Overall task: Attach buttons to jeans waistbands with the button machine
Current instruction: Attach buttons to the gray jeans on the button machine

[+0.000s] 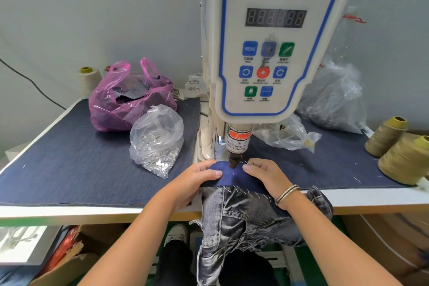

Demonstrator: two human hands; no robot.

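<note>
The white servo button machine [267,42] stands at the table's middle, its dark punch head [232,161] down on a dark blue waistband [234,175]. A red laser dot shows on the band just in front of the punch. My left hand [197,177] pinches the waistband's left side, thumb on top. My right hand [267,175], a bracelet on its wrist, pinches the right side. The washed grey jeans [232,216] hang from the band over the table's front edge into my lap.
A clear bag of silver buttons [157,141] lies left of the machine, a pink bag of denim scraps [130,100] behind it. Clear plastic bags [334,97] sit at the right, with olive thread cones [399,155] at the right edge. Denim cloth [69,158] covers the table.
</note>
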